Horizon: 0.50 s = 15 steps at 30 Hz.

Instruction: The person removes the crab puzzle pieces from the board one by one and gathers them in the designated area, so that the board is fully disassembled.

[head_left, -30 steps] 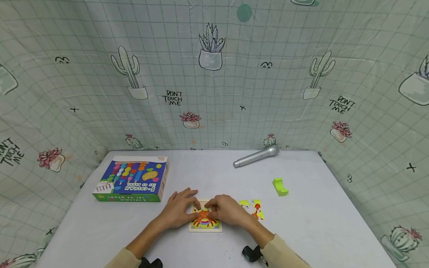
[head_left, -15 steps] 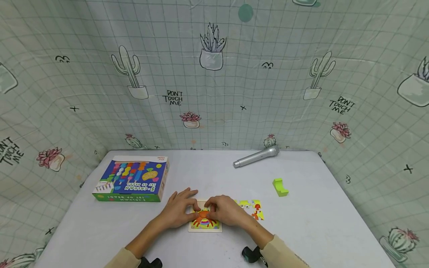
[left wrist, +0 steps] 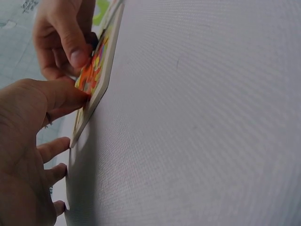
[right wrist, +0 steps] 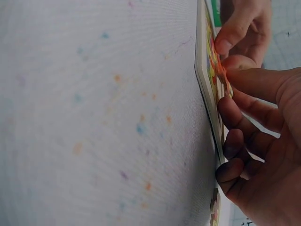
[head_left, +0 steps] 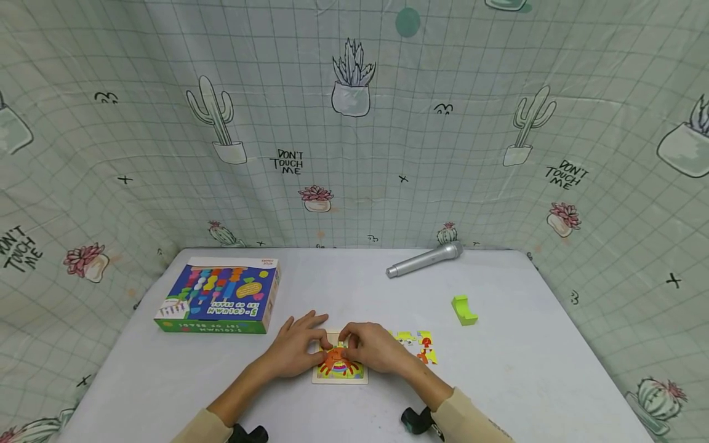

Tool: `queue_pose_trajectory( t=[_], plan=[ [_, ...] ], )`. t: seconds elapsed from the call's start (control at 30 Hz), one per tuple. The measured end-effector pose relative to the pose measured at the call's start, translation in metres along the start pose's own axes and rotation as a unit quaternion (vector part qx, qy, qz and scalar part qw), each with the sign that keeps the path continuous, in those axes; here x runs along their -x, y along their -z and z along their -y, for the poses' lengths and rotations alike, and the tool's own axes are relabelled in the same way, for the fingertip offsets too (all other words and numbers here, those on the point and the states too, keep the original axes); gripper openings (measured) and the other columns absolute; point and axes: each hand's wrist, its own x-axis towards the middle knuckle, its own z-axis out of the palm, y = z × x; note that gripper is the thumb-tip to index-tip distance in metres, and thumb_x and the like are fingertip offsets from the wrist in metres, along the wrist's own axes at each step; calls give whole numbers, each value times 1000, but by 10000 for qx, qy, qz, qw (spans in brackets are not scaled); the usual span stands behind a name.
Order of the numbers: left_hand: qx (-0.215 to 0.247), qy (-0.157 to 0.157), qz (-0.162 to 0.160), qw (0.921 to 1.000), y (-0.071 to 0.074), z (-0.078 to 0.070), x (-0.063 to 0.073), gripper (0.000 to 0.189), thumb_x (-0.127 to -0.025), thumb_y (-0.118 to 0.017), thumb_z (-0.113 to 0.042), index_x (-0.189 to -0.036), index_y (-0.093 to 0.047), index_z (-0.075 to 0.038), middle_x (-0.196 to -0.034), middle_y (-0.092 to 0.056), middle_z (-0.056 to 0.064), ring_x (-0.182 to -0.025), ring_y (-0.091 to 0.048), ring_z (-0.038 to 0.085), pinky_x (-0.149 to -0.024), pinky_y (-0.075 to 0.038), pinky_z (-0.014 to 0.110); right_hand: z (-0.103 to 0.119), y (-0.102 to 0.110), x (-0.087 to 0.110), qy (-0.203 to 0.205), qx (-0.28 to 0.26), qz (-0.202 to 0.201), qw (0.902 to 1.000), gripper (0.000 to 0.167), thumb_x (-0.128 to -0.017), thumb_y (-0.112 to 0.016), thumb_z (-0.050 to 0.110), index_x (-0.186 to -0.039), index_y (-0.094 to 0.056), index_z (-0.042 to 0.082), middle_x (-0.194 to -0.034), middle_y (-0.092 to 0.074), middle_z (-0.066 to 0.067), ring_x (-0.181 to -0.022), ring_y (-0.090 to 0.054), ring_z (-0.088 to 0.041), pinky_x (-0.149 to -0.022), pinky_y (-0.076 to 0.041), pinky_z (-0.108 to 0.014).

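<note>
A small square jigsaw puzzle board [head_left: 340, 381] with a pale wooden frame and a crab picture lies between the hands. The left hand [head_left: 293, 347] has its thumb and index finger pinched at the left side of an orange puzzle piece [head_left: 336, 354], its other fingers spread beyond the board. From the other side, the right hand [head_left: 376, 347] pinches the same piece between thumb and index finger. In the right wrist view the orange piece [right wrist: 222, 70] stands slightly tilted over the board, and the right hand's lower fingers curl beside the frame.
Several loose puzzle pieces [head_left: 425, 339] lie right of the board, partly hidden by the right hand. A boxed bead set [head_left: 218, 298] sits at the left. A silver microphone [head_left: 423, 259] lies at the back, and a light green curved block [head_left: 464, 310] at the right.
The right hand has shifted very slightly left over the puzzle, uncovering a little more of the loose pieces. The left hand stays in place.
</note>
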Motion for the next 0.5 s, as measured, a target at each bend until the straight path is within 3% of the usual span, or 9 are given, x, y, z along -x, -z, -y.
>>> queue_pose_trajectory(
  t=[0.5],
  plan=[
    [-17, 85, 18, 10000, 0, 0, -1, 15, -84, -76, -20, -78, -67, -30, -151, -50, 12, -148, -29, 43, -113, -12, 75, 1, 1, 0, 38, -133, -14, 9999, 15, -92, -70, 17, -107, -67, 15, -82, -62, 11, -70, -55, -3, -65, -47, -22]
  ],
)
